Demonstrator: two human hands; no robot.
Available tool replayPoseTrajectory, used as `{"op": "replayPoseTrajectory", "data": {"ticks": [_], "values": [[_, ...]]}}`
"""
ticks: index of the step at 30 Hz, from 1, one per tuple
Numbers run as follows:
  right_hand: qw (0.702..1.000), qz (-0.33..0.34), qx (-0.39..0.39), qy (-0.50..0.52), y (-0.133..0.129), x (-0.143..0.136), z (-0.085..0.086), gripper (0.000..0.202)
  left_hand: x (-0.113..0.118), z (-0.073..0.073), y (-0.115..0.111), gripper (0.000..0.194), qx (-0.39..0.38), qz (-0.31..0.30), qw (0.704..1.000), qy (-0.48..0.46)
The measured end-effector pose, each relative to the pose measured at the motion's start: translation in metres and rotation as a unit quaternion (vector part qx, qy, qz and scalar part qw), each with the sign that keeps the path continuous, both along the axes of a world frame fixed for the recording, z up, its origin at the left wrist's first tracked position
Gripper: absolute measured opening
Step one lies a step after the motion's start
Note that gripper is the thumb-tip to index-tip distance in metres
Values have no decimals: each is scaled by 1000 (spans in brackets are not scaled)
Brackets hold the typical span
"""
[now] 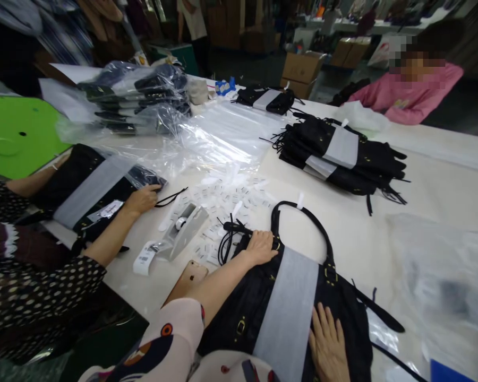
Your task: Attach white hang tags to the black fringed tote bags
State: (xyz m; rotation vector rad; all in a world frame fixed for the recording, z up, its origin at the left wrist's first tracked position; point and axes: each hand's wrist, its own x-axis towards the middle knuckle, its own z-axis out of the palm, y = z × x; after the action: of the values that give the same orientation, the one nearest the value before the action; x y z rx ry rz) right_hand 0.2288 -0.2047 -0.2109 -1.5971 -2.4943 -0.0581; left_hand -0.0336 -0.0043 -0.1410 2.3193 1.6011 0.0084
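1. Black handbag point(255, 300) lies flat on the white tabletop point(434, 196) right in front of me. Grey band point(289, 302) across its middle, looped handle point(322, 231) toward the far side.
2. My left fingers point(267, 239) bend over its upper edge by the handle base; can't tell if they're gripping.
3. My right fingers point(329, 321) lie flat and extended on the bag, right of the band.
4. Smartphone point(191, 271) beside my left forearm. Small white labels point(231, 196) scattered beyond, grey holder point(189, 231) next to them.
5. Far right: pile of banded black bags point(338, 151). Far left: plastic-wrapped stack point(139, 95), clear plastic sheets point(231, 130) alongside.
6. Near right: translucent plastic point(450, 281), contents blurred.
7. On my left, a co-worker in polka-dot sleeves point(69, 281) has a hand point(142, 199) on another banded bag point(69, 178).
8. Person in pink point(418, 109) at the far edge.
9. Room behind: dim, cardboard boxes point(300, 71) stacked, another worktable point(382, 25) further back.
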Motion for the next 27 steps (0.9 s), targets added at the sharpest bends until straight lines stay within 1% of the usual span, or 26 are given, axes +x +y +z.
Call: {"op": "replayPoseTrajectory", "data": {"ticks": [1, 2, 5, 6, 7, 9, 10, 11, 12, 13, 15, 16, 17, 18, 20, 22, 23, 27], "values": [[1000, -2, 2, 6, 0, 1, 0, 42, 3, -3, -3, 65, 2, 3, 1000, 1], [1000, -19, 8, 15, 2, -1, 1, 43, 6, -5, -6, 68, 0, 8, 1000, 1], [991, -120, 28, 54, 15, -26, 5, 50, 7, -7, -7, 68, -12, 8, 1000, -9], [987, -140, 31, 65, 19, -37, 5, 52, 5, -6, -6, 64, -11, -1, 1000, -15], [986, -147, 30, 74, 22, -47, 4, 54, 1, -3, -3, 59, -4, -12, 1000, -23], [986, -142, 26, 86, 26, -62, -1, 54, -13, 5, 4, 45, 29, -27, 998, -43], [985, -141, 25, 91, 26, -66, -4, 55, -23, 9, 10, 39, 52, -17, 997, -51], [985, -143, 25, 96, 25, -68, -8, 55, -35, 14, 17, 34, 75, 11, 996, -55], [984, -145, 24, 99, 24, -68, -11, 55, -50, 18, 25, 31, 96, 57, 992, -53], [984, -145, 24, 102, 23, -66, -13, 55, -65, 22, 34, 29, 111, 118, 986, -43], [984, -143, 23, 104, 21, -63, -15, 55, -98, 26, 53, 27, 127, 239, 963, -12], [984, -142, 23, 104, 21, -61, -15, 56, -113, 26, 62, 27, 131, 277, 952, 5], [984, -143, 23, 103, 21, -61, -15, 56, -126, 25, 70, 28, 133, 293, 947, 20], [984, -143, 24, 103, 22, -61, -14, 56, -136, 24, 78, 30, 134, 292, 946, 35], [984, -144, 30, 103, 23, -62, -13, 56, -148, 21, 91, 36, 124, 259, 955, 69], [983, -146, 41, 103, 24, -63, -14, 56, -151, 19, 101, 41, 93, 222, 965, 106], [983, -145, 47, 102, 25, -63, -14, 56, -151, 19, 105, 41, 75, 209, 968, 121], [984, -140, 65, 92, 25, -61, -18, 58, -151, 24, 121, 31, 27, 176, 974, 137]]}}
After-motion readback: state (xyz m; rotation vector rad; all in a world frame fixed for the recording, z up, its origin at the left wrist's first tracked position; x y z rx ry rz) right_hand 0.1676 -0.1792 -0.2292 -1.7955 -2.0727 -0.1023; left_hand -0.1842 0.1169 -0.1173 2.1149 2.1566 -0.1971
